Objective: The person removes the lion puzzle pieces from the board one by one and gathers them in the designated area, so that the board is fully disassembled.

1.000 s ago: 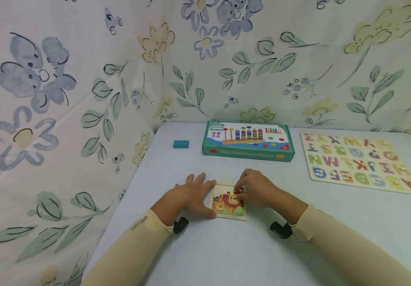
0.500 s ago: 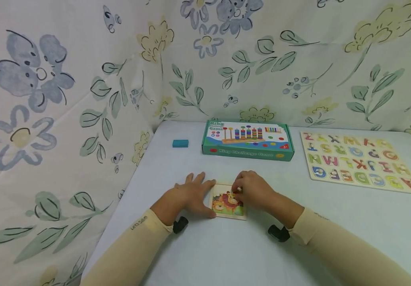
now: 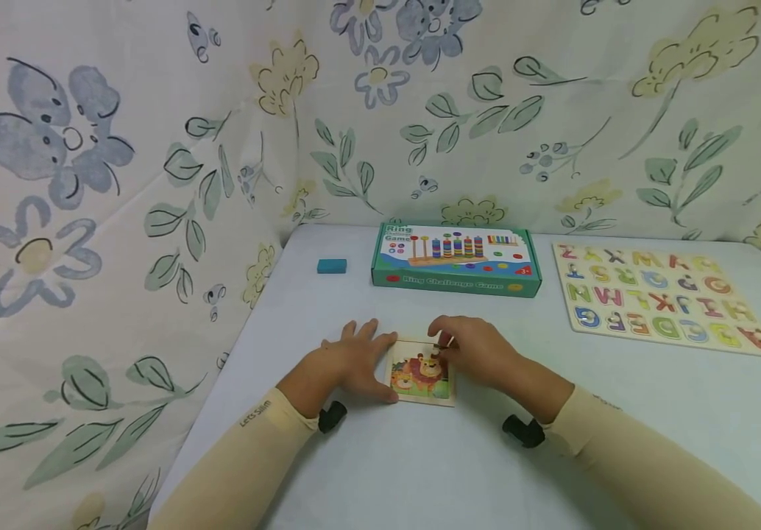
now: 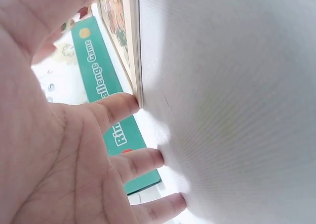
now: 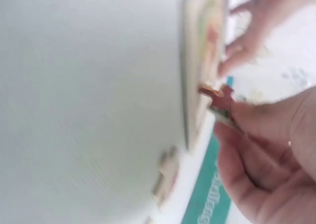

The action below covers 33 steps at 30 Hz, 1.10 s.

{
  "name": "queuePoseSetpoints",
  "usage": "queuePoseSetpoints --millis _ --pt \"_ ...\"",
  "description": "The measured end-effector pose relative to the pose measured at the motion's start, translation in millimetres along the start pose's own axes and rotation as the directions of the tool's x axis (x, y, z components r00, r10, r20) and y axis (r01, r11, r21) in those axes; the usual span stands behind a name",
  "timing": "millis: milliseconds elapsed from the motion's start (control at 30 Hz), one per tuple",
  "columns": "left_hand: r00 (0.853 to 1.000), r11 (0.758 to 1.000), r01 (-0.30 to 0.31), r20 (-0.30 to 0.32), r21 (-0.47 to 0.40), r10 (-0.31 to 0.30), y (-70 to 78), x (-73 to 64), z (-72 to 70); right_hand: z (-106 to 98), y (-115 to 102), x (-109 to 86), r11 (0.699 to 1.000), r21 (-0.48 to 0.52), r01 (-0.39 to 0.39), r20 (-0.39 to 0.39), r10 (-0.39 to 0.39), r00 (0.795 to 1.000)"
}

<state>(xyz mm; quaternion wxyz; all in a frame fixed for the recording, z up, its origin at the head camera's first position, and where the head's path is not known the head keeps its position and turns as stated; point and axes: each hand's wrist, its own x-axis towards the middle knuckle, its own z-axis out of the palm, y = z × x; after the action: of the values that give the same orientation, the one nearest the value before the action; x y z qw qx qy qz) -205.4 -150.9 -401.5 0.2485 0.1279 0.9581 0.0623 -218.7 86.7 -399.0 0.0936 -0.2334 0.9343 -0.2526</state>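
A small wooden jigsaw puzzle (image 3: 420,374) with a lion picture lies in a pale frame on the table. My left hand (image 3: 350,366) is spread at its left side, thumb by the near corner and index finger by the far one. In the left wrist view, the index fingertip (image 4: 131,103) touches the frame's edge (image 4: 133,46). My right hand (image 3: 480,350) pinches a dark red puzzle piece (image 5: 222,103) with a bit of green between thumb and finger, over the puzzle's upper right part. The palm hides part of the frame's right side in the head view.
Loose puzzle pieces (image 5: 167,177) lie on the table below my right hand. Behind the puzzle stands a green Ring Challenge Game box (image 3: 456,260), with a small blue block (image 3: 332,266) to its left. A wooden alphabet board (image 3: 665,298) lies at the right. A flowered curtain hangs behind.
My right hand has shifted and turned slightly at the puzzle's upper right, tilting the piece so its thin edge shows. The left hand stays at the frame.
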Motion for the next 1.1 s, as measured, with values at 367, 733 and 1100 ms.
queuePoseSetpoints --millis 367,733,1100 --pt "1.0 1.0 -0.004 0.007 -0.008 0.004 0.0 0.5 -0.3 -64 72 -31.2 0.979 0.156 -0.128 0.105 0.113 0.988" --pt "1.0 1.0 -0.003 0.014 -0.015 0.003 1.5 0.3 -2.0 -69 118 -51.4 0.959 0.115 -0.258 0.217 0.229 0.949" --pt "1.0 1.0 -0.016 0.006 -0.015 0.016 1.0 1.6 -0.6 -60 103 -52.9 0.977 -0.041 -0.207 0.134 0.211 0.968"
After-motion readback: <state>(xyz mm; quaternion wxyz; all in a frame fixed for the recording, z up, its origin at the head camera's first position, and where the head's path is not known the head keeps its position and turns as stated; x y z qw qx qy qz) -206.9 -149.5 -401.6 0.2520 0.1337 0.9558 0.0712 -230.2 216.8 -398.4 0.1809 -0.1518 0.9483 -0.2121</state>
